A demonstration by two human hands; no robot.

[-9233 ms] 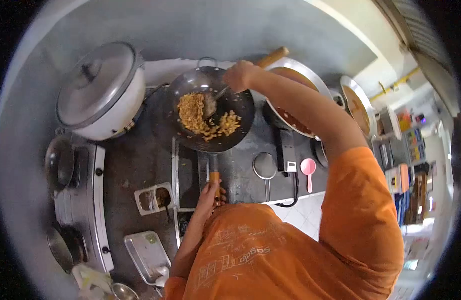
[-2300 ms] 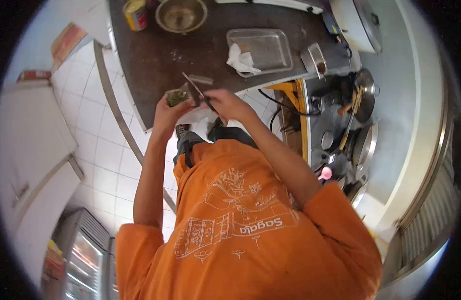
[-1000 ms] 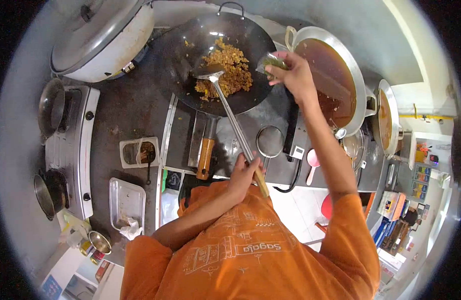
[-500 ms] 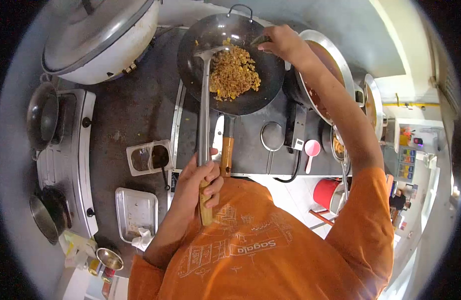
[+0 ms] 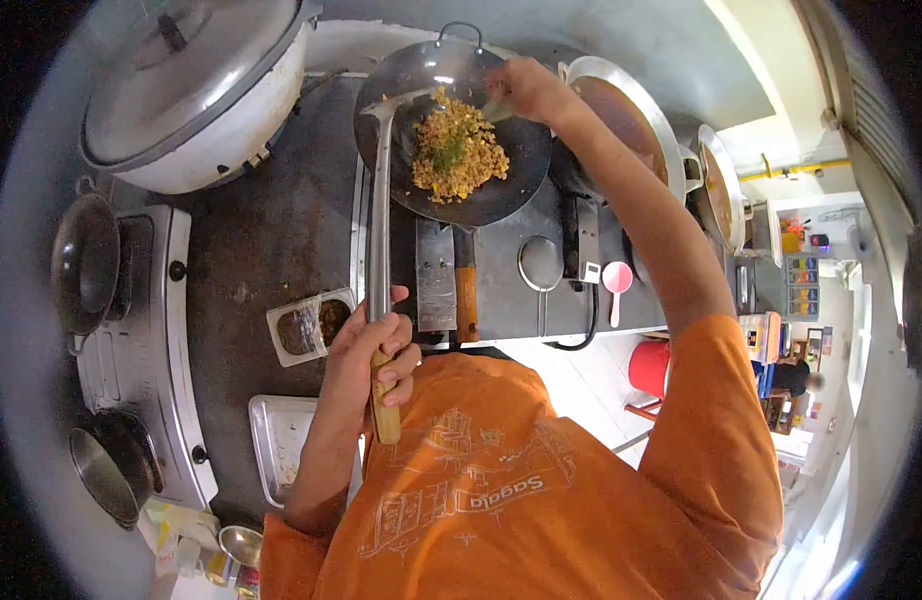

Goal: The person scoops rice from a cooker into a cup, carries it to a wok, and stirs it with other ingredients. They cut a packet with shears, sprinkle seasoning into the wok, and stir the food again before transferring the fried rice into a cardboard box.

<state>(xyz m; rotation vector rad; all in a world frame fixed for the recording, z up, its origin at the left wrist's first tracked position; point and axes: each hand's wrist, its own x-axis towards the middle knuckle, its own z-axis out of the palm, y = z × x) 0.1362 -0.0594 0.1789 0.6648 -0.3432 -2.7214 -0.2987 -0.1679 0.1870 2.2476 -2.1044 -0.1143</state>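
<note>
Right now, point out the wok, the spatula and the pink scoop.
Wok (image 5: 527, 165): head view, bare inner wall.
Spatula (image 5: 381, 210): head view, middle of the metal shaft.
Pink scoop (image 5: 617, 279): head view, inside of the bowl.

In front of you, the dark, round wok (image 5: 528, 165) sits with its wood-gripped handle (image 5: 466, 304) toward you. Golden-brown rice (image 5: 463, 181) lies loosely heaped across its middle, flecked with yellow bits, with chopped greens (image 5: 448, 153) in a patch on top. The metal spatula (image 5: 378, 220) you hold points away, wooden end nearest you, blade over the wok's left side. Your clear packet (image 5: 497, 108), blurred and partly hidden, is above the wok's right side.
</note>
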